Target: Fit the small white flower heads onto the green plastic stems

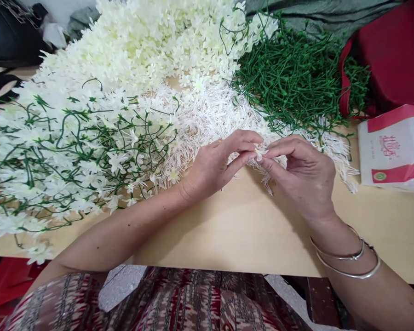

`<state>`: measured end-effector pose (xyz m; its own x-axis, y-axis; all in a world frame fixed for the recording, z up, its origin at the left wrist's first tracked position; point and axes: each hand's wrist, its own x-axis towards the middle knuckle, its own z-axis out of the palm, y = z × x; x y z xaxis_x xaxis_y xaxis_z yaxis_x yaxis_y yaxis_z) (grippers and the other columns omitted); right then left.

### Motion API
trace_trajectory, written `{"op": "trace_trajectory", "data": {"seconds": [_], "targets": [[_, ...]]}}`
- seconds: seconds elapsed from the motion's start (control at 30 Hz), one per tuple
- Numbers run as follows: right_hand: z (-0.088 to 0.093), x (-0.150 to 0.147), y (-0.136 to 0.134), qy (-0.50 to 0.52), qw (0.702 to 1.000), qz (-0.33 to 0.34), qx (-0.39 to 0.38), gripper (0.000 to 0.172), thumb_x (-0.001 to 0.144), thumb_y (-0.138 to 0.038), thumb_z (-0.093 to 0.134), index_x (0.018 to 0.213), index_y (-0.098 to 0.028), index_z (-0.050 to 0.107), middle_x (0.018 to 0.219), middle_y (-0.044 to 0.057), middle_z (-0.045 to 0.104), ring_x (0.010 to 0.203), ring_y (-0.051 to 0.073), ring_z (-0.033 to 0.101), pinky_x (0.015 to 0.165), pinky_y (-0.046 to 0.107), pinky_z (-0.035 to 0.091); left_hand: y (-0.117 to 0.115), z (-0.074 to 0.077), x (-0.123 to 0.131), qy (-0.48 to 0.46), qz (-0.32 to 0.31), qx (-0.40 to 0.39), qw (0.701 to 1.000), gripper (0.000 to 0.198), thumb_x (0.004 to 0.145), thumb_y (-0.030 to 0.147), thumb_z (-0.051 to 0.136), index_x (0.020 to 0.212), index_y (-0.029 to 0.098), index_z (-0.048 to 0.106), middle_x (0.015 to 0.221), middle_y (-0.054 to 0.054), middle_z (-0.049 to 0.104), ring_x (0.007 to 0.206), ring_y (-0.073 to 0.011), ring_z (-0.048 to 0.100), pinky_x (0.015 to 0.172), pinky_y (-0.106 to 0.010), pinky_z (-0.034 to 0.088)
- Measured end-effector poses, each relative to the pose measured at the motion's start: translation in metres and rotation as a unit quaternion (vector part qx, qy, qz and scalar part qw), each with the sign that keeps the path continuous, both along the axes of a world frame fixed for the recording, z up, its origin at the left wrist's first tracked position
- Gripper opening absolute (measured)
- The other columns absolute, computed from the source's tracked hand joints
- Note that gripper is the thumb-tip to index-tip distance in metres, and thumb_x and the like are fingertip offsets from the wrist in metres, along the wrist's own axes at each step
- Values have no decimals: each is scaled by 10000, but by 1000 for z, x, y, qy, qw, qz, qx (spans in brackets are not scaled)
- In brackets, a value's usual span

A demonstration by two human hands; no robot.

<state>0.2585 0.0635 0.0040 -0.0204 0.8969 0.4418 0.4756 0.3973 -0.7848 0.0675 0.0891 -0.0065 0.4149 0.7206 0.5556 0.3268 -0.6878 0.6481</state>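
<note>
Between the fingertips of both hands is a small white artificial flower [260,153]. My left hand [224,158] pinches it from the left, thumb and fingers closed. From the other side, the thumb and forefinger of my right hand [296,168] grip it too. Just beyond the hands lies a heap of thin white flower stamens [214,108]. Loose cream-white petals [152,41] are piled behind that heap. Green plastic stems [293,73] form a tangled mound at the back right. On the left, white flowers on green stems [117,161] spread in a broad pile.
A red-and-white paper packet [393,151] stands at the right, in front of a dark red bag [395,55]. A black bag [12,34] is at the back left. Greenish-grey cloth [331,16] lies along the back. The wooden table's [207,239] front edge runs close to my body.
</note>
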Motion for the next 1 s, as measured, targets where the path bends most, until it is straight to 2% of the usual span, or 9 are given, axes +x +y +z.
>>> {"op": "trace_trajectory", "data": {"seconds": [0.07,0.17,0.3,0.4,0.57,0.73,0.83,0.9,1.0], "targets": [[-2,-1,-1,30,999,11,-10,100,869,-341,785,909,-340,694,794,6,700,790,246,676,773,434,553,1,0,-1,7,-3,-6,1000,129,1056,274,553,1170,232,597,1297,-64,709,1123,-160,732,941,-309,595],[-5,-3,-2,66,997,27,-9,221,854,-327,812,1058,-345,729,817,-8,712,776,223,672,768,414,542,2,0,-1,-3,-17,-15,1000,157,1055,291,547,1201,234,545,1260,-49,708,1086,-160,744,920,-298,589],[-7,-4,-2,78,996,32,12,99,880,-259,794,939,-334,766,860,-3,747,793,204,681,749,391,520,2,-3,-1,-22,-11,-44,999,211,1051,334,552,1238,248,507,1143,-23,721,1023,-158,761,908,-280,585],[-5,-3,-1,74,996,28,31,100,876,-239,797,909,-331,774,847,3,746,800,211,681,738,394,520,2,-5,1,-47,-16,-49,998,215,1042,331,570,1227,246,500,1149,-23,717,946,-135,772,867,-255,588],[-3,-1,1,72,996,6,45,57,864,-272,801,881,-315,768,980,42,729,992,271,691,916,495,537,4,6,0,-25,-19,-59,998,224,1034,275,569,1248,228,520,1195,-55,728,998,-145,765,909,-281,582],[-3,1,0,98,995,10,-16,72,905,-270,754,880,-337,746,923,50,751,924,279,709,892,509,553,11,43,-20,129,19,-64,989,185,996,196,571,1172,224,623,1178,-39,742,1026,-163,732,904,-296,555],[-3,1,-2,79,996,-4,-28,56,897,-270,762,875,-319,745,891,33,754,869,254,706,838,466,553,7,64,-38,273,30,-59,960,153,982,200,577,1097,203,678,1056,-37,752,964,-182,719,846,-302,524],[-1,0,-2,81,996,-15,-19,54,879,-263,776,856,-296,740,855,17,747,830,230,702,800,424,554,0,72,-48,347,44,-56,935,140,984,237,588,1060,190,695,1016,-43,746,898,-179,703,784,-292,494],[2,-3,-4,80,997,-18,-3,63,868,-258,784,840,-280,732,824,0,737,793,203,697,758,375,554,-14,72,-57,418,52,-71,904,138,982,284,625,1036,183,702,1009,-42,744,832,-173,677,683,-283,430]]}}
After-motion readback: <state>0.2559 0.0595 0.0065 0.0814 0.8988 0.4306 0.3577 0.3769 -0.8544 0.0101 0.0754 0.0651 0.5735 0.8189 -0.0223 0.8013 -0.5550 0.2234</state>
